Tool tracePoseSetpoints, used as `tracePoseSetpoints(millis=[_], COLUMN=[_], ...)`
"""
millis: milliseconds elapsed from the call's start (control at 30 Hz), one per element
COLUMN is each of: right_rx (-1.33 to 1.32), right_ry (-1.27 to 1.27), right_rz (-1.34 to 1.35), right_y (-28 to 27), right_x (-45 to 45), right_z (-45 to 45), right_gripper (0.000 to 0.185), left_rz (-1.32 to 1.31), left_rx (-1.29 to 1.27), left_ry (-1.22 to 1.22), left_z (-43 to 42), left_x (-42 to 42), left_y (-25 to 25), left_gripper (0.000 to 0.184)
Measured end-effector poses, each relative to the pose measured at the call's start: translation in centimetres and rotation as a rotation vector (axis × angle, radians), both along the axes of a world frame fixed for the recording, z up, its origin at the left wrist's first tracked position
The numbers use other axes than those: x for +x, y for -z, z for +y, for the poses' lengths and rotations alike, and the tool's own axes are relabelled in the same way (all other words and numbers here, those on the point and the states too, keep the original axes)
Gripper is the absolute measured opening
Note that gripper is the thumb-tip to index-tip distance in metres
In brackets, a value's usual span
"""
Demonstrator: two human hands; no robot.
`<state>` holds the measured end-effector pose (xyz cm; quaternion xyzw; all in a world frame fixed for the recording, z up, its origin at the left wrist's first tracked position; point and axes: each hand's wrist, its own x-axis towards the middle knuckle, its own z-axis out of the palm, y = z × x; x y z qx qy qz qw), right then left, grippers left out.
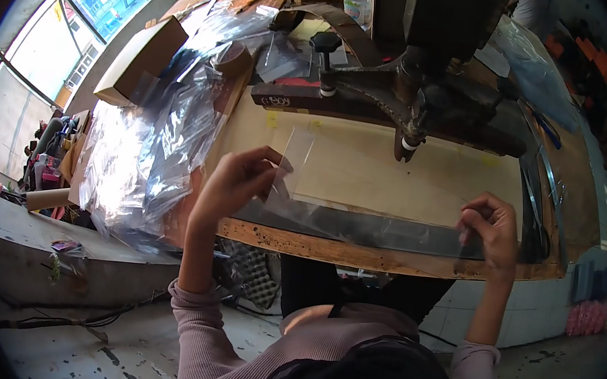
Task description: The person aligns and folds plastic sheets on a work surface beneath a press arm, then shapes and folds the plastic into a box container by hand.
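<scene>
"Where is the clear plastic film (337,221)?"

"Between the two hands, above the near part of the pale board (379,171). Its left end sticks up; toward the right it is faint."

"And the fingers?"

"The left hand (245,180) pinches the film, thumb against forefinger, with scarcely any gap. The right hand (492,228) has its fingers curled and thumb closed in, gripping the film's other end."

"What lies around them?"

"A dark strip (395,232) runs along the board's near side, then the wooden table edge (378,256). Across the board's far side rests a dark bar (276,100), under the black machine (447,20)."

"Further out?"

"To the left, a shiny heap of plastic sheets (148,155), with an open cardboard box (139,61) beyond it and a tape roll (233,58) near its far end. To the right, a blue-handled tool (550,132)."
</scene>
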<state>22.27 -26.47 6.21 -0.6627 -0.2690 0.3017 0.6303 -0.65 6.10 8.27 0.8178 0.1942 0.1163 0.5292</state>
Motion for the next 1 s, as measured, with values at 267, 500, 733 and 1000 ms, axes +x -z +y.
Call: tracePoseSetpoints(millis=[267, 500, 733, 1000], right_rx=[-0.205, -0.103, 0.049, 0.062], right_ry=[-0.022, 0.136, 0.007, -0.102], right_rz=[0.033, 0.15, 0.184, 0.17], right_y=[4.2, 4.5, 5.9, 5.2], right_x=[-1.6, -3.3, -4.0, -4.0], right_z=[1.7, 1.6, 0.5, 0.5], right_gripper=[0.01, 0.014, 0.027, 0.037], left_rz=[-0.098, -0.221, -0.156, -0.16], left_rx=[0.57, 0.518, 0.313, 0.245], left_ry=[0.467, 0.15, 0.095, 0.149], left_z=[-8.8, -18.3, -17.6, -16.6], left_x=[4.4, 7.9, 7.7, 7.5], left_y=[1.6, 6.1, 7.3, 6.8], left_gripper=[0.087, 0.081, 0.048, 0.044])
